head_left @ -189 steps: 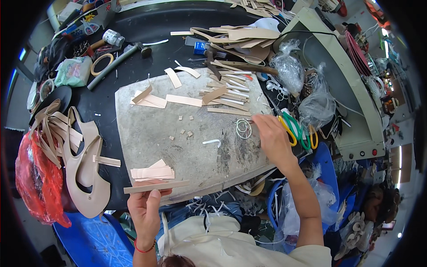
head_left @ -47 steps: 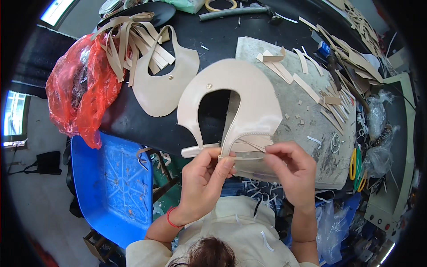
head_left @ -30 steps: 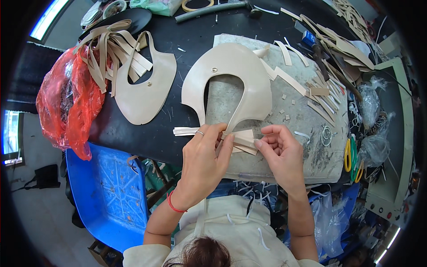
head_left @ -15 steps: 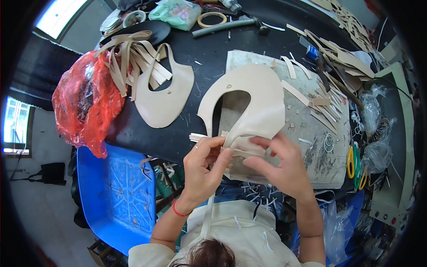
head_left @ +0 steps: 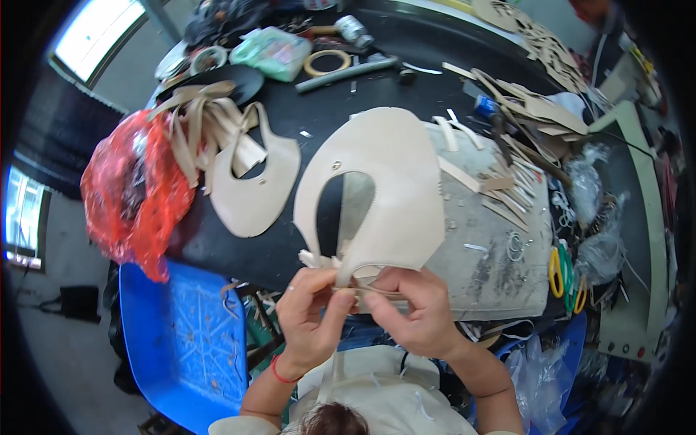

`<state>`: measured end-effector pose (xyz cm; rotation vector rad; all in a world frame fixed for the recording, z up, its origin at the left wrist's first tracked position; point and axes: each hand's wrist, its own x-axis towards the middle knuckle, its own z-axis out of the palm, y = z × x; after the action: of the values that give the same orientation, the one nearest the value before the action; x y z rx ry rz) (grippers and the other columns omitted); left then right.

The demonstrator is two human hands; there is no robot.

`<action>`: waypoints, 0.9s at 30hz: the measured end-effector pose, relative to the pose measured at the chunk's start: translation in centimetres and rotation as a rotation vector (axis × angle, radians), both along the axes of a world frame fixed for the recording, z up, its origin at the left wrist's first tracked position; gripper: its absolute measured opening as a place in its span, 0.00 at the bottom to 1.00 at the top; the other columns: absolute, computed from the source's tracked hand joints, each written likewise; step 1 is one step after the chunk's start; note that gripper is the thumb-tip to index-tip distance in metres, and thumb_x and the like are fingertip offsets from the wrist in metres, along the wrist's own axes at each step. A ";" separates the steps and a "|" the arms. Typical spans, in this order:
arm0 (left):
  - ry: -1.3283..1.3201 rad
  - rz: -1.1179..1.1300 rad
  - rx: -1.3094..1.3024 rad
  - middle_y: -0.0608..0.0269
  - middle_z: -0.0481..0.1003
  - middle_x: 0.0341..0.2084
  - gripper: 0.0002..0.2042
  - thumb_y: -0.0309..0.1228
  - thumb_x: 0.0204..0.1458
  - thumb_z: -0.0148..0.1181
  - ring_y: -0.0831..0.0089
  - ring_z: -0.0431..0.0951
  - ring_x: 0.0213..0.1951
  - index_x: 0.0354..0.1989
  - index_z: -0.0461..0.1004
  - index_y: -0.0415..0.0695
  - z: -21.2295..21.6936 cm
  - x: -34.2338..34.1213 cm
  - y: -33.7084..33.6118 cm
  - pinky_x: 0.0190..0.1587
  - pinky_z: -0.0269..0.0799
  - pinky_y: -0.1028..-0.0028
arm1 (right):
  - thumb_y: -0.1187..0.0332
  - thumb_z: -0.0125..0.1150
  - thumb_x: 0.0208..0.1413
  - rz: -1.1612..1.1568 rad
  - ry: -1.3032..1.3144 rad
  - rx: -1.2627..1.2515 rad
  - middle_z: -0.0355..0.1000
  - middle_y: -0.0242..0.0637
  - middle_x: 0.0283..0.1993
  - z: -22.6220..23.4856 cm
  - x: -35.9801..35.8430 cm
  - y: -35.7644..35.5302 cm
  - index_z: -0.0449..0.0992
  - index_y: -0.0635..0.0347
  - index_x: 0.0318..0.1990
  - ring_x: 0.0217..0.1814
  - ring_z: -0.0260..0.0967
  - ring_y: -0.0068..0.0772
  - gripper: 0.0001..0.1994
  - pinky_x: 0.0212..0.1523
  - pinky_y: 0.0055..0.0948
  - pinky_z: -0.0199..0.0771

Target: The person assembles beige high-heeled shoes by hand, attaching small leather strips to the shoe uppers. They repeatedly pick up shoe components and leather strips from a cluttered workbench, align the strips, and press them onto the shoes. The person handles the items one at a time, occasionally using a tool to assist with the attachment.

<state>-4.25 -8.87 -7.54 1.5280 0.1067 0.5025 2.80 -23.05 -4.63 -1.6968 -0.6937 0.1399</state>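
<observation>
A beige leather bag panel (head_left: 406,188) with a curved cut-out, stitched edges and a small metal fitting stands raised in front of me. My left hand (head_left: 313,310) pinches the narrow stitched strap end of the panel between thumb and fingers. Close beside it, my right hand (head_left: 415,315) is closed, thumb against fingers, on a thin strip at the panel's lower edge. The fingertips hide just where strip and panel meet. Short pale strip ends (head_left: 312,259) stick out past the left fingers. A second bag panel (head_left: 250,199) of the same shape lies flat to the left.
A worn grey board (head_left: 500,283) lies on the black table (head_left: 326,94), with leather strips and scraps on it. At left are a red plastic bag (head_left: 138,196), bundled straps (head_left: 199,119) and a blue tub (head_left: 185,326). Yellow-handled scissors (head_left: 555,272) lie at right.
My right hand, its fingers apart before, has come in beside the left and closed on the thin strip. The panel sits a little further left in view, and the whole view has shifted.
</observation>
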 end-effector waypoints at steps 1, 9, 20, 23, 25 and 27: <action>-0.018 -0.008 0.011 0.56 0.71 0.35 0.08 0.18 0.52 0.58 0.78 0.76 0.28 0.41 0.71 0.32 0.4 0.4 -0.3 0.28 0.75 0.81 | 0.77 0.63 0.46 -0.039 0.060 0.008 0.73 0.34 0.27 0.3 0.2 -0.5 0.77 0.67 0.35 0.29 0.70 0.26 0.07 0.34 0.26 0.70; -0.263 -0.102 0.602 0.60 0.70 0.30 0.07 0.21 0.54 0.56 0.79 0.73 0.25 0.40 0.70 0.33 3.8 9.4 -2.9 0.26 0.71 0.82 | 0.75 0.64 0.48 -0.414 0.233 0.026 0.72 0.37 0.41 -1.2 1.2 -10.4 0.75 0.65 0.45 0.35 0.70 0.25 0.15 0.38 0.21 0.69; -0.377 -0.128 0.945 0.48 0.72 0.43 0.17 0.34 0.51 0.60 0.52 0.72 0.46 0.46 0.71 0.37 3.0 32.0 -9.8 0.48 0.67 0.63 | 0.74 0.63 0.49 -0.542 -0.032 -0.401 0.72 0.42 0.34 -0.4 5.0 -17.6 0.75 0.65 0.41 0.34 0.71 0.36 0.11 0.38 0.29 0.71; -0.378 -0.264 1.013 0.50 0.70 0.47 0.16 0.30 0.50 0.61 0.53 0.68 0.53 0.47 0.71 0.39 1.4 27.5 -8.6 0.54 0.64 0.63 | 0.76 0.59 0.47 -0.583 -0.532 -0.697 0.69 0.45 0.46 -1.1 14.5 -20.5 0.70 0.64 0.48 0.51 0.64 0.46 0.18 0.52 0.38 0.64; -0.336 -0.315 1.052 0.50 0.69 0.47 0.15 0.28 0.49 0.61 0.52 0.66 0.55 0.46 0.71 0.39 1.6 25.7 -7.3 0.55 0.63 0.62 | 0.76 0.58 0.44 -0.649 -0.713 -0.936 0.62 0.46 0.57 0.0 20.8 -21.9 0.66 0.65 0.53 0.61 0.56 0.47 0.23 0.58 0.40 0.58; -0.274 -0.315 1.076 0.51 0.69 0.48 0.15 0.27 0.49 0.61 0.52 0.66 0.56 0.46 0.72 0.39 2.0 24.0 -5.2 0.56 0.63 0.62 | 0.75 0.56 0.46 -0.751 -1.030 -1.155 0.61 0.44 0.59 -1.7 27.3 -22.9 0.67 0.60 0.53 0.62 0.56 0.47 0.22 0.58 0.43 0.58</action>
<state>19.79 -14.07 -5.58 2.4317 -0.7157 0.5346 30.13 -45.91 -6.35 -3.0575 -0.6596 -1.1423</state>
